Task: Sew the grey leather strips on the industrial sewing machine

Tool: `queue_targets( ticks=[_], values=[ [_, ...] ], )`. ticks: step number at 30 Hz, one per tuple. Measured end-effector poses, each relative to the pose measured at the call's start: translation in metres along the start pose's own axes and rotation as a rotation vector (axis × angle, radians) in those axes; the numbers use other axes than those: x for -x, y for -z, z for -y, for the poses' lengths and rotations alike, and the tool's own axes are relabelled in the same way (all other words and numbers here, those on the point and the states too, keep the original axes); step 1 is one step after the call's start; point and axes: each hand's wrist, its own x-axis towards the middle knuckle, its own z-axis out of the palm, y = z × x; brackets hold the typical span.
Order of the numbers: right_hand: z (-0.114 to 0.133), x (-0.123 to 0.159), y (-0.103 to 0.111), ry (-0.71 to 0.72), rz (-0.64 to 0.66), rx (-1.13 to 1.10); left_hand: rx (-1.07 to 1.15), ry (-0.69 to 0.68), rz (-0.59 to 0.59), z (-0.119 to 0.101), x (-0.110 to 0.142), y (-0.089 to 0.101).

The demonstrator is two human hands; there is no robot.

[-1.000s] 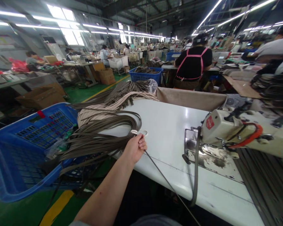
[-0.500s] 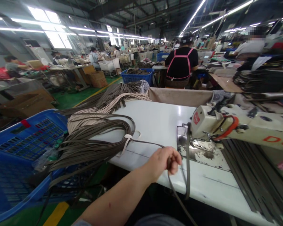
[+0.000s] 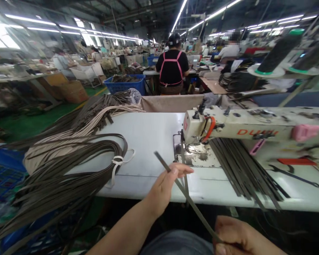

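A narrow dark grey-brown strap [image 3: 198, 210] runs slantwise between my two hands in front of the table edge. My left hand [image 3: 162, 189] pinches it near its upper end, with the free tip pointing up and left. Lower right, my right hand [image 3: 236, 233] has its fingers closed around the other part of the strap. A second dark strap [image 3: 183, 152] hangs from beside the sewing machine's [image 3: 223, 124] head and passes behind my left hand. To the left lies a bundle of similar straps [image 3: 77, 173], bound with a white tie [image 3: 118, 160].
Beige straps [image 3: 45, 154] and more dark straps lie at the table's left. Cut straps [image 3: 241, 166] lie under the machine arm, near a wrench [image 3: 295, 174]. Thread cones [image 3: 280, 51] stand at right. A blue basket [image 3: 5, 173] sits lower left; a person [image 3: 172, 67] sits ahead.
The view has turned right. The strap's end has come away from the tied bundle and is now at my left hand. My right hand has entered, holding the strap.
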Motion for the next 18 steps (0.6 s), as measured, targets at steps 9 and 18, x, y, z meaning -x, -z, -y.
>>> queue_targets(
  ticks=[9,18],
  values=[
    [0.004,-0.032,-0.021,-0.085,-0.384,-0.261,-0.149,0.115,0.204,0.014,-0.010,-0.024],
    [-0.026,-0.072,-0.008,-0.180,-0.599,-0.056,-0.766,-0.141,-0.314,0.049,-0.092,0.038]
  ],
)
